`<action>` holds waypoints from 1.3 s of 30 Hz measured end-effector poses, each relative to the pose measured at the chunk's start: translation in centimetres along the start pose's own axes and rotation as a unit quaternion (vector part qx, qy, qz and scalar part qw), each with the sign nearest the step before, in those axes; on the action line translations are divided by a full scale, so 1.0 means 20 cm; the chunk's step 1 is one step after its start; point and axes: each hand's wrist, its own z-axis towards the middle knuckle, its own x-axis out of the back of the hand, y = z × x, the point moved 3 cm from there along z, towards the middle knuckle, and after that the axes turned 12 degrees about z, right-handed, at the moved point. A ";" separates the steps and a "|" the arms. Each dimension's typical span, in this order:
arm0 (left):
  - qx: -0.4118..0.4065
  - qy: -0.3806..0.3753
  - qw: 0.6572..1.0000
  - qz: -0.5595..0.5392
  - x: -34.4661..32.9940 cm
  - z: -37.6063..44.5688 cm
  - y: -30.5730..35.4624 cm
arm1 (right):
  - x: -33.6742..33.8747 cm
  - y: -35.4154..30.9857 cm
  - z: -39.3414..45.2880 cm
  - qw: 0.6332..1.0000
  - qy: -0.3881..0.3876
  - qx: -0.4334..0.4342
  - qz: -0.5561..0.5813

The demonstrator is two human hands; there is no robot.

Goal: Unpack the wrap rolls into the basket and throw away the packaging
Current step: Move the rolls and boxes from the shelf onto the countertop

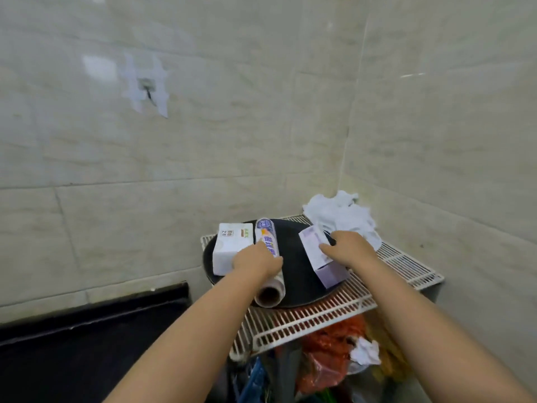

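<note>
Wrap roll (269, 257) lay on the black tray (293, 274), left hand (257, 261) clamped on it. Right hand (348, 248) gripped the purple box (322, 257) beside it.

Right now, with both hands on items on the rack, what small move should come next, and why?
Probably close the right hand around the purple box and lift it off the dark round tray. That hand already rests on the box, which seems to be packaging yet to be opened, while the left hand lies on the wrap roll beside the white box.
</note>
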 end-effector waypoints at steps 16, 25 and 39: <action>0.123 -0.043 0.972 -0.196 -0.15 0.16 0.13 | -0.16 0.09 0.47 0.992 -0.088 0.065 -0.058; 0.152 0.073 0.945 -0.282 0.10 0.02 0.18 | 0.06 0.12 0.47 0.974 -0.035 0.080 0.207; 0.367 0.193 0.906 0.084 0.11 -1.00 -1.16 | -0.59 -1.27 -0.58 0.894 -0.150 0.331 0.262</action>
